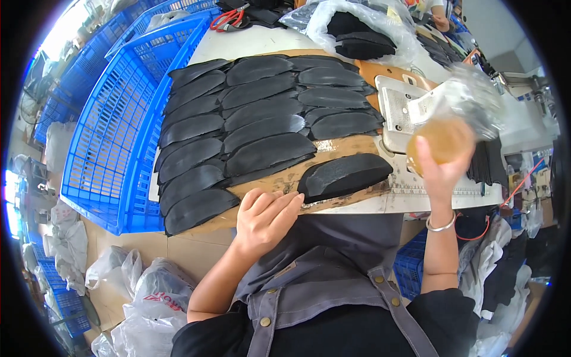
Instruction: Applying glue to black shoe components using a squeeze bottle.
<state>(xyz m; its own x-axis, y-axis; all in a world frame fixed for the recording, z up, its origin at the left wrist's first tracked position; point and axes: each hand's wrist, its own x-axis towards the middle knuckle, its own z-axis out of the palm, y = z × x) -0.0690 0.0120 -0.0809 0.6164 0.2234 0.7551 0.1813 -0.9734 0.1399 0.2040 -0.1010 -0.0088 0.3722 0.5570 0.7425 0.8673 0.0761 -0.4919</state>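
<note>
A black, half-moon-shaped piece [345, 177] lies near the front edge of the tan board [262, 187], with a dull greyish streak on its top. My left hand [266, 217] has its fingers together and pinches the left tip of this piece. Raised to the right, my right hand [447, 163] grips a round amber container [440, 141], blurred by motion; its contents cannot be made out. Overlapping rows of similar black pieces [262, 120] cover most of the board beyond my left hand.
A white sewing machine bed [397, 113] sits right of the board, beside blurred clear plastic [476, 95]. A blue crate [110, 149] stands at the left. Red-handled scissors [229, 19] and a plastic bag [392, 24] of black pieces lie at the back. A ruler [428, 187] runs along the front edge.
</note>
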